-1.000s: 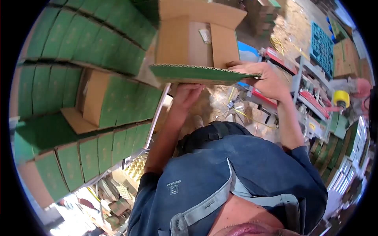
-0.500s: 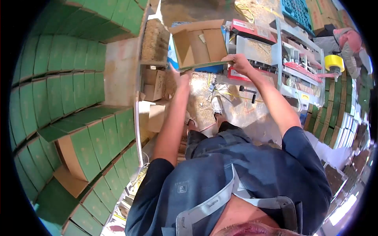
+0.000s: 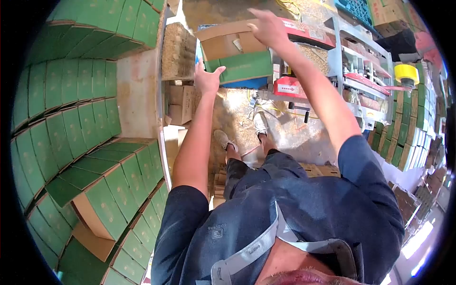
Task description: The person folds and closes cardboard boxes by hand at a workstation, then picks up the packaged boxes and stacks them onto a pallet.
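A cardboard box (image 3: 244,67), green outside and brown inside, sits at the conveyor's left end. Its near green flap lies folded inward, while the far brown flap (image 3: 228,31) stands up. Inside, a small pale piece (image 3: 237,45) shows. My left hand (image 3: 207,78) touches the box's near left corner, thumb stretched over the green flap and fingers along the left side. Over the far right corner is my right hand (image 3: 270,29), fingers spread and holding nothing; whether it touches the far flap I cannot tell.
Stacked green boxes (image 3: 57,128) fill the left side. A taping machine (image 3: 363,76) with red parts and a yellow tape roll (image 3: 406,74) stands at right. Behind it a person (image 3: 425,50) is partly visible. A blue crate (image 3: 354,10) lies at the back.
The near flap has folded inward, showing its green face. My right hand has left the near edge and moved to the far side. My left hand has shifted slightly at the left corner.
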The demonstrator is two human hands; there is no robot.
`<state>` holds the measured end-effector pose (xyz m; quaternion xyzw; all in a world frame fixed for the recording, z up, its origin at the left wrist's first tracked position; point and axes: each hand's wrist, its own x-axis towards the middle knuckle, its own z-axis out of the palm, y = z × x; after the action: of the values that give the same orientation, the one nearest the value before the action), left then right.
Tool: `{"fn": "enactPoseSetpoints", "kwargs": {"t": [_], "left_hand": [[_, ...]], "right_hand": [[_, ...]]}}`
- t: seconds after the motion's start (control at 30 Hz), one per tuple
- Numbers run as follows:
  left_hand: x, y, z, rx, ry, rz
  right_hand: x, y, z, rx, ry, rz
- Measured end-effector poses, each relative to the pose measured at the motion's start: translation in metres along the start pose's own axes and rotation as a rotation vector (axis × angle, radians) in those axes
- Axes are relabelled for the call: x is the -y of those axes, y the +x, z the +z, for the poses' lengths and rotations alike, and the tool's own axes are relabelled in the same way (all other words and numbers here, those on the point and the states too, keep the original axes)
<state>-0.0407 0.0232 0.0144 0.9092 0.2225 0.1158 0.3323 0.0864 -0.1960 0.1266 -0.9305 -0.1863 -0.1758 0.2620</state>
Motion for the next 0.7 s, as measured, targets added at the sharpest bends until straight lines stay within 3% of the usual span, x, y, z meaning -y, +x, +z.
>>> {"fn": "enactPoseSetpoints", "kwargs": {"t": [0.1,0.17,0.23,0.3,0.43,0.7], "left_hand": [[-0.002,0.006,-0.008,0.081,-0.011,0.014],[-0.011,0.009,-0.011,0.106,-0.138,-0.089],[-0.018,0.006,-0.018,0.141,-0.172,-0.084],[-0.023,0.006,-0.02,0.145,-0.299,-0.08],[-0.018,0.017,-0.01,0.248,0.117,0.107],[-0.08,0.014,0.043,0.315,0.159,0.218]], "right_hand": [[0.0,0.032,0.053,0.045,0.031,-0.125],[0.029,0.026,0.042,0.627,-0.167,-0.004],[0.045,0.01,0.035,1.068,-0.103,0.147],[0.018,-0.088,0.071,0.524,-0.237,-0.153],[0.019,-0.111,0.045,0.543,-0.133,-0.068],[-0.02,-0.127,0.001,0.552,-0.33,0.037]]}}
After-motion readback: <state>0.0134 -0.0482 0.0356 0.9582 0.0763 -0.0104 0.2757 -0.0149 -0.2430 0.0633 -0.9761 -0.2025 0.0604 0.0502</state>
